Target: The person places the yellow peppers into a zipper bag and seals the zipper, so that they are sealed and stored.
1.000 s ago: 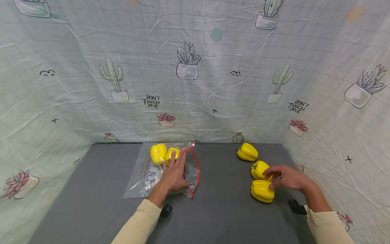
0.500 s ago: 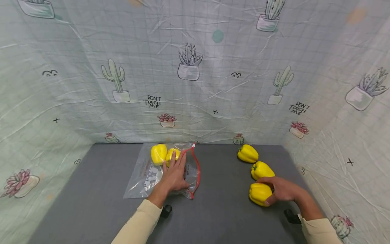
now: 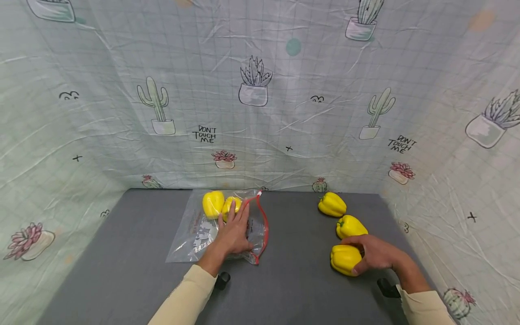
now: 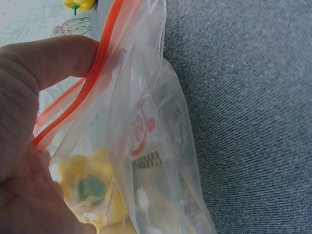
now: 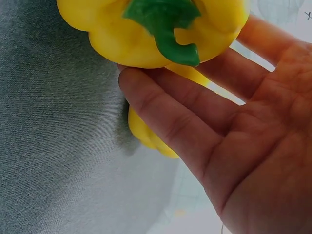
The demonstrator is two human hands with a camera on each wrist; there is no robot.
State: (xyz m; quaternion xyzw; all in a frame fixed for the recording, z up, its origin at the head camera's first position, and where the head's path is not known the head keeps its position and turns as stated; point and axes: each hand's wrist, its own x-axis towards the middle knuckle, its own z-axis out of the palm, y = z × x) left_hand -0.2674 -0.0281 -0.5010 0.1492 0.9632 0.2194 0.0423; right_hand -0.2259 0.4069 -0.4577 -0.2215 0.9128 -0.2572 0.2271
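Observation:
A clear zip bag (image 3: 183, 246) with a red zip edge lies left of centre on the grey table, holding two yellow bell peppers (image 3: 213, 205). My left hand (image 3: 232, 237) rests over the bag's mouth, fingers spread and fairly straight. In the left wrist view, its thumb (image 4: 68, 58) reaches behind the red edge (image 4: 100, 63). On the right, my right hand (image 3: 375, 253) grips the nearest yellow bell pepper (image 3: 344, 259), thumb on the near side and fingers on the far side. Its green stem (image 5: 165, 24) faces the palm in the right wrist view.
Two more yellow bell peppers stand behind the gripped one, a middle pepper (image 3: 350, 226) and a far pepper (image 3: 332, 204). A cactus-printed curtain (image 3: 268, 122) surrounds the table (image 3: 292, 280) at the back and sides.
My right hand has come down around the nearest pepper, which has shifted slightly left and toward me, away from the middle one. The left hand and bag stay put.

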